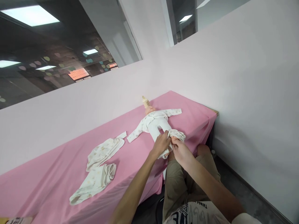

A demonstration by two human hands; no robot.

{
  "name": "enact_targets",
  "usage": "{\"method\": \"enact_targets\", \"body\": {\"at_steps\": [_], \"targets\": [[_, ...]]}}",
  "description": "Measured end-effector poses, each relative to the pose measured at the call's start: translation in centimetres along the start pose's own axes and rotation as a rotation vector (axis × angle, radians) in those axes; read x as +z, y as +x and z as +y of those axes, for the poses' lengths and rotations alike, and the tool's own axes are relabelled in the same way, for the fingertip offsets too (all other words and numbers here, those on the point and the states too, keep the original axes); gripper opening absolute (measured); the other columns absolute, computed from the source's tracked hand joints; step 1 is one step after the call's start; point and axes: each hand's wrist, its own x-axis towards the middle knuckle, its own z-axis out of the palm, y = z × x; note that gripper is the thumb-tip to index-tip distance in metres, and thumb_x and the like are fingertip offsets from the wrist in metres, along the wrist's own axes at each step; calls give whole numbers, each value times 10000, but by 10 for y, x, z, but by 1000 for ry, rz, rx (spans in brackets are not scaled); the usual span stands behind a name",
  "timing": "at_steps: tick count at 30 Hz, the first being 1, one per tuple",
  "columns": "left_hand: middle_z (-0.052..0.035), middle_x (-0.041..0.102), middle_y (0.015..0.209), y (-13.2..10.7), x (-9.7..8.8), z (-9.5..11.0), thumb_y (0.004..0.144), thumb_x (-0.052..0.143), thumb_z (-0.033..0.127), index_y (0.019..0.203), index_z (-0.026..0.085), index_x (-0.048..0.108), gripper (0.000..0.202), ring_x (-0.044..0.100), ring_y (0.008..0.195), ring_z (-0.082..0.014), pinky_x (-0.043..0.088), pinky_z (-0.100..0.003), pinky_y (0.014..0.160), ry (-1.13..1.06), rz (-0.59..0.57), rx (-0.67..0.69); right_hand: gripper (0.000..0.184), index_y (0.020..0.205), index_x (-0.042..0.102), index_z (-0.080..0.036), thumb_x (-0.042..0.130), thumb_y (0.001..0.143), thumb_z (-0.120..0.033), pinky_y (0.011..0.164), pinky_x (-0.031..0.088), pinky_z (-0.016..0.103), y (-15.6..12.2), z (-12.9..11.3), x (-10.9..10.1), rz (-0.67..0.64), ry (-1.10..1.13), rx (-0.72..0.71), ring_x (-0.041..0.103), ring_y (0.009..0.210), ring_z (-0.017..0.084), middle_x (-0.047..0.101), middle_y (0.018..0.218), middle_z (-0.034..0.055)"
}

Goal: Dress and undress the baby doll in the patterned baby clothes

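A baby doll [149, 109] lies on its back on the pink cloth, its arms spread in a printed white top [153, 117] and its legs in plain white [155, 129]. Both of my hands are at the doll's feet, by the near edge. Fingers closed, my left hand [163, 143] grips a bunched white baby garment [177, 134] gathered around the lower legs. My right hand [179, 150] is closed at the same bunch, beside a small skin-coloured part that looks like a doll's foot. The fingertips are partly hidden in the fabric.
Two printed baby garments, one flat [105, 151] and one folded [94, 183], lie to the left on the pink tablecloth [58, 168]. A white wall [252, 93] borders the table at right. My knees [203, 152] are against the near edge.
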Motion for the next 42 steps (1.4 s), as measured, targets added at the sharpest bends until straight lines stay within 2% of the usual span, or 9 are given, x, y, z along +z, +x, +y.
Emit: {"method": "enact_targets", "body": {"at_steps": [6, 11, 15, 18, 23, 27, 33, 39, 42], "targets": [[-95, 624, 978, -8, 4, -14, 893, 350, 211, 1099, 186, 507, 260, 588, 935, -246, 414, -319, 759, 37, 85, 5, 329, 1071, 692, -238, 706, 743, -255, 929, 482, 332, -14, -11, -40, -244, -311, -27, 611, 1049, 196, 674, 1150, 23], [-96, 612, 1104, -5, 10, -27, 894, 399, 259, 1123, 196, 553, 283, 533, 1078, -255, 412, -367, 908, -154, 128, 72, 181, 914, 732, -268, 670, 760, -195, 1000, 400, 384, 12, -13, -76, -241, -732, -385, 601, 987, 214, 708, 998, 18], [-88, 617, 1143, -10, 10, -28, 896, 432, 289, 1151, 202, 571, 303, 520, 1109, -262, 390, -388, 969, -261, 132, 71, 183, 826, 716, -281, 621, 770, -135, 1037, 324, 441, 32, -12, -80, -325, -1001, -581, 553, 1032, 250, 677, 1043, 46], [-85, 586, 1235, -31, 3, -31, 875, 514, 362, 1240, 223, 543, 392, 484, 1176, -269, 357, -385, 1028, -303, 127, 78, 166, 826, 695, -259, 668, 723, -132, 1024, 316, 466, 45, -22, -75, -249, -1112, -636, 514, 1043, 274, 648, 1032, 76], [-96, 485, 1386, -72, -9, -53, 792, 631, 486, 1351, 233, 453, 640, 451, 1258, -270, 363, -370, 1056, -418, 19, -24, 309, 933, 679, -216, 764, 637, -183, 867, 439, 381, 69, -68, -62, -394, -867, -221, 574, 895, 210, 661, 929, 25], [-83, 565, 1298, -79, -9, -71, 846, 552, 483, 1225, 222, 561, 460, 508, 1209, -250, 371, -390, 1060, -501, -42, -109, 197, 840, 705, -173, 758, 651, -188, 770, 448, 285, 87, -88, -45, -416, -667, -60, 590, 866, 177, 690, 904, 28], [-86, 607, 1154, -69, 1, -76, 848, 551, 502, 1126, 188, 574, 420, 553, 1087, -230, 431, -359, 970, -679, -86, -57, 183, 833, 686, -171, 664, 761, -338, 691, 441, 263, 102, -76, -34, -651, -1204, -56, 586, 778, 162, 672, 837, 20], [-77, 603, 1079, -66, 3, -80, 929, 350, 532, 1008, 185, 624, 449, 545, 1000, -216, 420, -337, 903, -746, -33, -60, 231, 955, 671, -191, 571, 797, -326, 725, 455, 272, 114, -88, -48, -824, -1395, 138, 609, 866, 178, 677, 996, 45], [-62, 589, 1010, -63, 3, -82, 893, 451, 516, 970, 184, 610, 376, 533, 916, -191, 431, -301, 815, -706, -62, -37, 235, 956, 700, -212, 584, 755, -254, 712, 454, 262, 122, -95, -53, -910, -1435, 185, 618, 857, 185, 694, 992, 40]]}}
